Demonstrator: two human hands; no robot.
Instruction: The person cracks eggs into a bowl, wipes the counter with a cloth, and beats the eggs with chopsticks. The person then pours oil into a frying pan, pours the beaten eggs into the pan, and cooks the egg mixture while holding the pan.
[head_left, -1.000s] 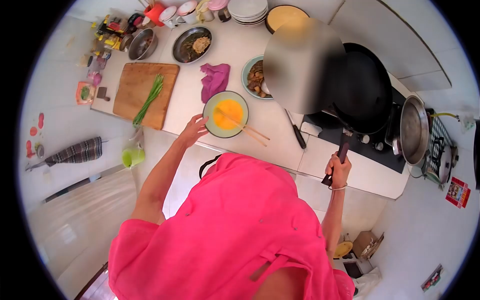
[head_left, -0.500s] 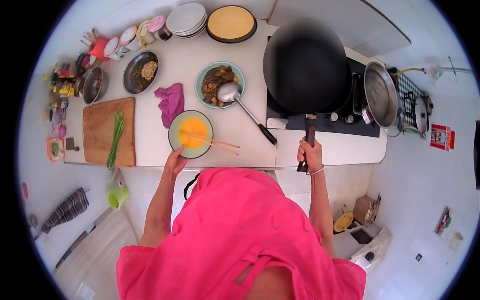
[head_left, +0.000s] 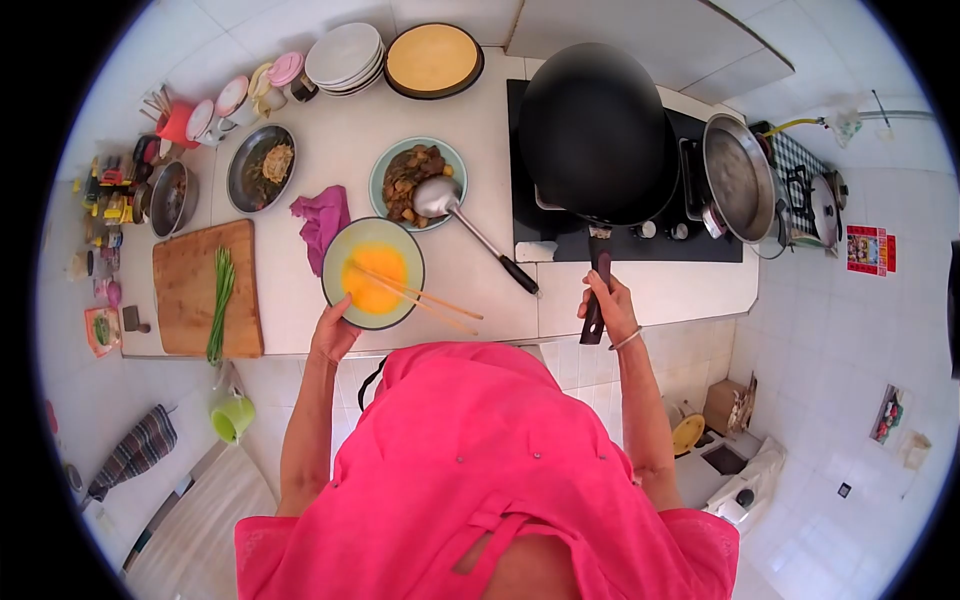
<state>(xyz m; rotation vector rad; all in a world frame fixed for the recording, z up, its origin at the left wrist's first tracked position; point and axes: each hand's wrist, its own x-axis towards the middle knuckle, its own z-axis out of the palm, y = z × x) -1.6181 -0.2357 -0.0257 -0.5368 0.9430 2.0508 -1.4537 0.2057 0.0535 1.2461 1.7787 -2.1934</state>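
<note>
My left hand (head_left: 337, 330) grips the near-left rim of a bowl of beaten egg (head_left: 374, 273), with its thumb at the edge. A pair of chopsticks (head_left: 420, 295) rests in the bowl and sticks out to the right. My right hand (head_left: 612, 308) is closed around the handle (head_left: 597, 290) of a black wok. The wok (head_left: 590, 135) is over the stove, and a dark lid or disc seems to blur its upper part. A plate of cooked food (head_left: 408, 175) has a metal ladle (head_left: 437, 198) lying in it, between bowl and wok.
A cutting board (head_left: 190, 300) with green stalks (head_left: 222, 300) is at the left. Behind the bowl lie a purple cloth (head_left: 322, 222) and an oval metal dish (head_left: 240, 180). Stacked plates (head_left: 343, 58) stand at the back. A steel pan (head_left: 738, 175) sits right of the wok.
The view has shifted, moving the counter leftward in the frame. The wok now appears less tilted toward the plate of food, which shows fully. My hands keep hold of the bowl and the handle.
</note>
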